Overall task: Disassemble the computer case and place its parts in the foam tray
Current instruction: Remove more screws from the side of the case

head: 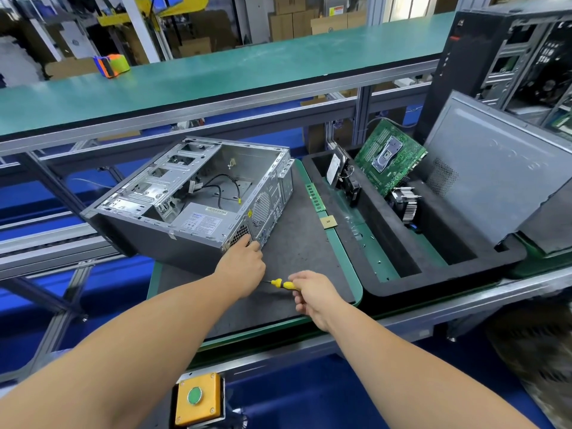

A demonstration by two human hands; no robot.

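Head view: my hands at the open case's rear corner, screwdriver ready.

My left hand (244, 267) has its fingers curled against the near rear corner of the grey sheet-metal computer case (192, 199), by the vent grille; I cannot tell whether they pinch the edge or only press it. My right hand (312, 294) grips a yellow-handled screwdriver (283, 284), tip pointing left toward the case. That case lies on its side on the dark grey work mat (297, 243), with a silver power supply (205, 219) inside: I judge it stiff, fairly heavy at that end, with sharp edges, best held by the frame corners. Just right sits the black foam tray (439, 275), already holding a green motherboard (390, 159) and a finned heatsink (405, 204); bare mat between them leaves room to pivot.
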